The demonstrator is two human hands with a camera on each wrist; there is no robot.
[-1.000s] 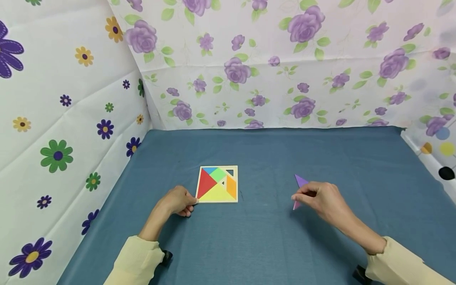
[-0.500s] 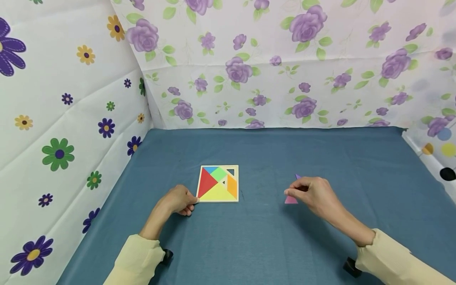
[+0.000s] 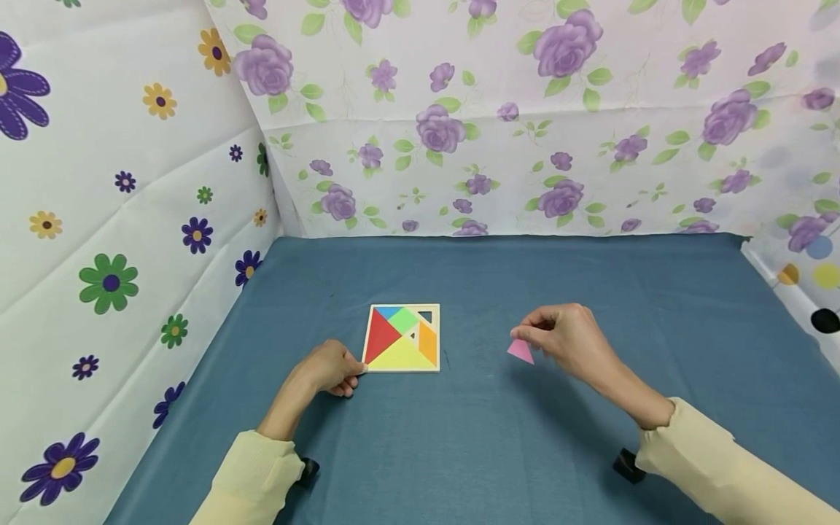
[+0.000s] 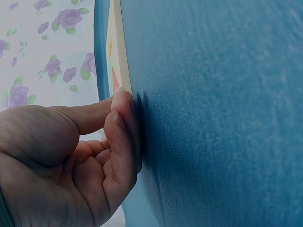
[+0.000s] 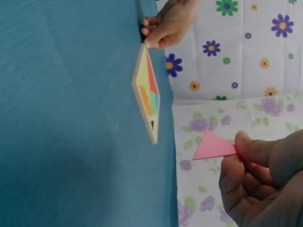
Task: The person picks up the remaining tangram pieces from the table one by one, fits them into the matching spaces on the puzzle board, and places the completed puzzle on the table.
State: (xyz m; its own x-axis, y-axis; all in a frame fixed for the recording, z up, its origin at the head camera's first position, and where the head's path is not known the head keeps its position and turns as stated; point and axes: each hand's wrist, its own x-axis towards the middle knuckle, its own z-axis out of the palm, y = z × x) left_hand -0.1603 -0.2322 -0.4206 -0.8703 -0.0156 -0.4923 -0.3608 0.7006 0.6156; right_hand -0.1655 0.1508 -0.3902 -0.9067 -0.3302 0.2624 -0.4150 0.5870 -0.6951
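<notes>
A square wooden tangram board [image 3: 402, 372] lies on the blue cloth, holding red, blue, green, yellow and orange pieces. Two dark triangular gaps show in it, one at the top right corner and one beside the orange piece. My left hand [image 3: 332, 368] pinches the board's near left corner between thumb and fingers, seen close up in the left wrist view. To the right of the board, my right hand [image 3: 569, 339] is raised over the cloth. Its thumb and fingertips pinch a small pink triangular tangram piece [image 5: 213, 146] by one end; that end is hidden.
Blue cloth [image 3: 459, 452] covers the table. A white curtain with purple roses [image 3: 436, 127] hangs behind it, and a flower-print sheet [image 3: 151, 219] is at the left. Black straps or devices [image 3: 628, 465] sit at the wrists.
My right hand has moved left and upward, closer to the board, turning the pink piece. The purple tip seen above the hand earlier no longer shows. My left hand and the board stay put.
</notes>
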